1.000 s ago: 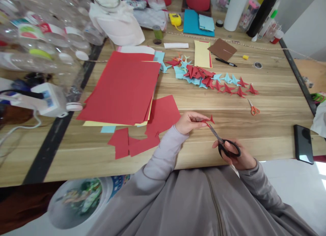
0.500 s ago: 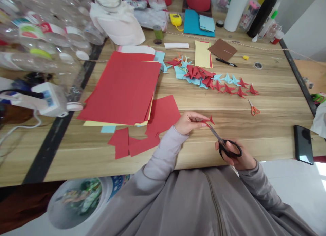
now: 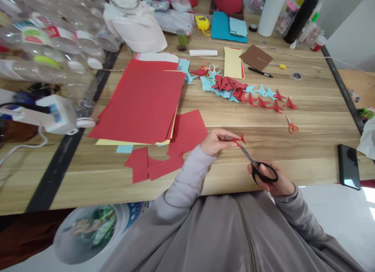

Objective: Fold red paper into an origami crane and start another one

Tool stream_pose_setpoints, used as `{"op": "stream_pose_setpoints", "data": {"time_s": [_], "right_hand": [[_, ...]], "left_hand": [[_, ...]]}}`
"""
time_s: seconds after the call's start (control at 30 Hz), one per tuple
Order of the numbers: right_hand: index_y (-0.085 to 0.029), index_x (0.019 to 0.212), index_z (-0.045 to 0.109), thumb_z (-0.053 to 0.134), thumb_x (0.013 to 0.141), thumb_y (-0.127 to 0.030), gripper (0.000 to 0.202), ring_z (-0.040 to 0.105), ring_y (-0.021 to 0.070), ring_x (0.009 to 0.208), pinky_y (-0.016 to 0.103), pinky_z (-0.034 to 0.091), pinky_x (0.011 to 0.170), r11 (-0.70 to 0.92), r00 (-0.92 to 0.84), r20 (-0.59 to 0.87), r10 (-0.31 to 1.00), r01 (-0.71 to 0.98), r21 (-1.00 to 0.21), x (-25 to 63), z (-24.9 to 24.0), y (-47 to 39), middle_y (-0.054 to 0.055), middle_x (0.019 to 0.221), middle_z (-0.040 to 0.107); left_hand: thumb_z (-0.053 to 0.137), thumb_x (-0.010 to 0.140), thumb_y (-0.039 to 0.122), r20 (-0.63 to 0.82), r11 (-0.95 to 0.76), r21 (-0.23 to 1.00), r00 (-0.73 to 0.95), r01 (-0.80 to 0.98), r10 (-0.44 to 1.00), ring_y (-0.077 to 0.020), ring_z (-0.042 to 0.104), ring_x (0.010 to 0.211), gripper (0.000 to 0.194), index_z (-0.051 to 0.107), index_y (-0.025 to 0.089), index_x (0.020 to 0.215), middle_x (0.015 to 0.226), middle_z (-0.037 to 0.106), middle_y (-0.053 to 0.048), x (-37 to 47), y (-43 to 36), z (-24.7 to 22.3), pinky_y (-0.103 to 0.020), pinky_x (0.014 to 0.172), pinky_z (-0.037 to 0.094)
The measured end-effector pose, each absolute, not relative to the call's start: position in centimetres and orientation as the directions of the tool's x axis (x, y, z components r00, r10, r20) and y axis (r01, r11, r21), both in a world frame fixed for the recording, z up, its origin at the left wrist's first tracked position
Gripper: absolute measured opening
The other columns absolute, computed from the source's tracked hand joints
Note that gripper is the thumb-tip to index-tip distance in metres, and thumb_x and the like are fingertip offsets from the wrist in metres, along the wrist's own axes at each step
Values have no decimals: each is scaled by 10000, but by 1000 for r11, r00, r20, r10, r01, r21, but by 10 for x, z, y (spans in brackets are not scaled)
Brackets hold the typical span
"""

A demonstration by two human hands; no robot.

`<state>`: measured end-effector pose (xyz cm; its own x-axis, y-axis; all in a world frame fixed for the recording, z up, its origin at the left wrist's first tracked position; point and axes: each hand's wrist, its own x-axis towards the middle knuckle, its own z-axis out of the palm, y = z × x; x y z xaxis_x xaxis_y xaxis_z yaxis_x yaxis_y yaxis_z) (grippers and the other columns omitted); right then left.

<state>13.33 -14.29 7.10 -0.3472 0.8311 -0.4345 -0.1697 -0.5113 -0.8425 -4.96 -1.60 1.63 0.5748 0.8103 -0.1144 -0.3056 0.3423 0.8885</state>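
Nothing much moved: left hand [image 3: 215,142] still pinches small red folded piece [image 3: 238,139], right hand's [image 3: 274,180] grip closed through black scissors [image 3: 258,166], blades at the piece. Finished red and blue pieces [image 3: 234,88] lie at 12 o'clock on the surface [image 3: 307,119]; uncut red sheets [image 3: 140,102] at 10 o'clock suggest more left.

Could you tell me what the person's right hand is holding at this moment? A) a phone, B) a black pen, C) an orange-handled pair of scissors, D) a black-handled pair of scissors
D: the right hand grips the black-handled scissors, blades pointing at the small red folded paper piece pinched in the left hand.
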Motion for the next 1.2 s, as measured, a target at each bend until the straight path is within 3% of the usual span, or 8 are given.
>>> {"op": "stream_pose_setpoints", "data": {"time_s": [0.4,0.87,1.2], "right_hand": [[-124,819,596,565,774,-650,528,175,38,302,224,86,348,-505,-374,-419,827,-169,-846,135,72,-142,-82,332,408],[-119,810,603,577,769,-644,527,190,39,309,227,105,362,-502,-387,-414,824,-160,-850,136,74,-141,-76,328,418],[-121,798,607,601,752,-639,521,204,36,301,225,105,358,-501,-396,-420,817,-125,-856,138,74,-141,-74,327,425]], "left_hand": [[881,514,262,-71,319,886,581,-337,811,-115,648,542,292,772,169,768,683,733,-62,-51,-16,19,-201,537,521],[880,517,256,-18,280,894,595,-351,803,-111,666,596,278,773,181,763,696,734,-52,-52,-15,20,-178,566,514],[893,471,300,-91,326,896,594,-302,799,-143,678,601,340,771,166,759,720,745,-72,-53,-17,20,-220,585,543]]}}
